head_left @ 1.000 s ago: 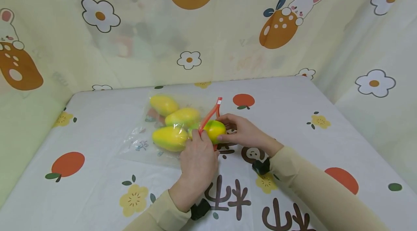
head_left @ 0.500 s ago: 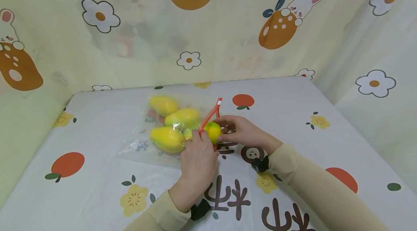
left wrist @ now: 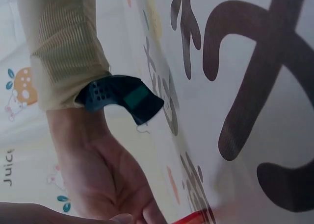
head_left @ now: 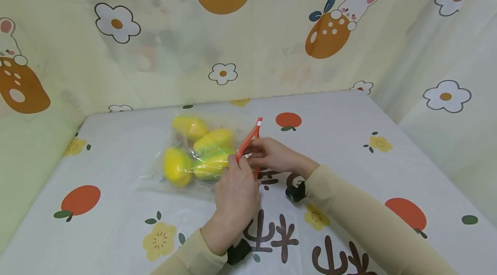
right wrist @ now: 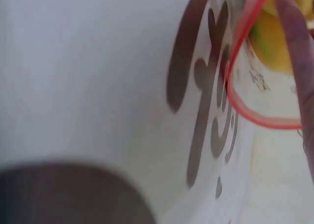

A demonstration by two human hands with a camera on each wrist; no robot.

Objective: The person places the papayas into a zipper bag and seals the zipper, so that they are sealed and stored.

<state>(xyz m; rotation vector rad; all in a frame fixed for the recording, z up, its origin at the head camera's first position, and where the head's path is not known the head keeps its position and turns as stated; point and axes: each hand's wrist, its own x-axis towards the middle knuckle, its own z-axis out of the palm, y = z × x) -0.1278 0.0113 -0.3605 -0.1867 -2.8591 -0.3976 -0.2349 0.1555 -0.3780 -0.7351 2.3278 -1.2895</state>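
Observation:
A clear zip bag [head_left: 155,182] with a red zip edge [head_left: 247,140] lies flat on the table, holding several yellow-green mangoes. One mango [head_left: 211,164] sits nearest the mouth, another [head_left: 177,167] at the front left, and two lie behind. My left hand [head_left: 237,191] pinches the near side of the red edge between thumb and fingers. At the mouth, from the right, my right hand [head_left: 277,154] reaches its fingers into the bag. In the right wrist view a straight finger [right wrist: 300,57] passes the red rim [right wrist: 265,122] and touches a yellow mango [right wrist: 272,42].
A white tablecloth [head_left: 116,232] printed with fruit, flowers and dark lettering covers the table. Behind it and at the sides hang cream curtains [head_left: 167,51] with rabbit and flower prints. Black straps [head_left: 237,251] sit at both wrists.
The mango at the mouth has slid left, deeper into the bag, and the front-left one has shifted left and turned. My right hand has followed leftward into the mouth; the left hand has stayed.

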